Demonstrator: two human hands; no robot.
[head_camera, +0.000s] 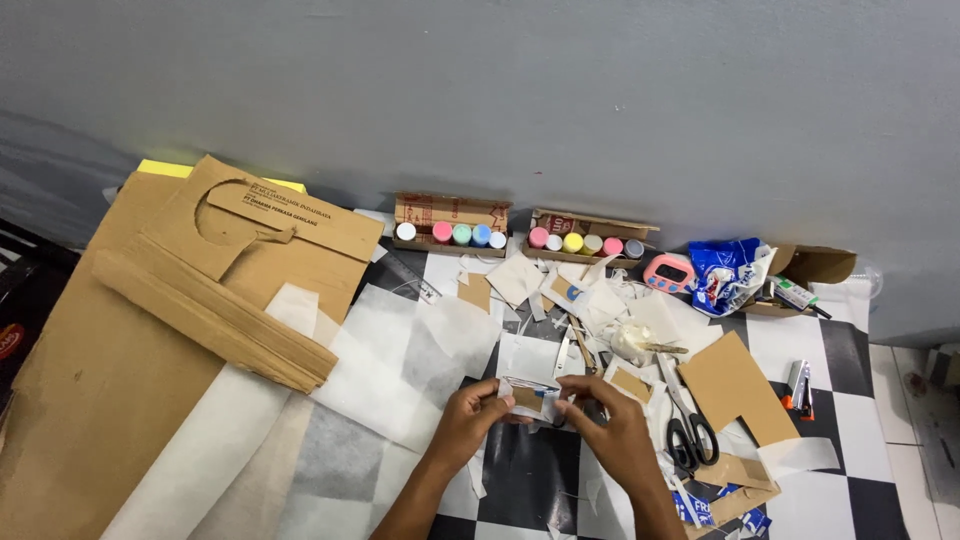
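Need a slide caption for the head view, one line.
Both hands, left hand and right hand, hold a small cardboard piece over a checkered floor beside scissors.

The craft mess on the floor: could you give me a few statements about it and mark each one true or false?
1. Both hands, left hand and right hand, hold a small piece of cardboard wrapped in white paper. True.
2. The scissors lie to the left of the hands. False: they lie to the right of the right hand.
3. Two open boxes of paint pots stand by the grey wall. True.
4. The pink timer sits on the big cardboard sheets. False: it sits beside the blue and white bag, far right of those sheets.
5. The floor is plain white. False: it is black and white checked.
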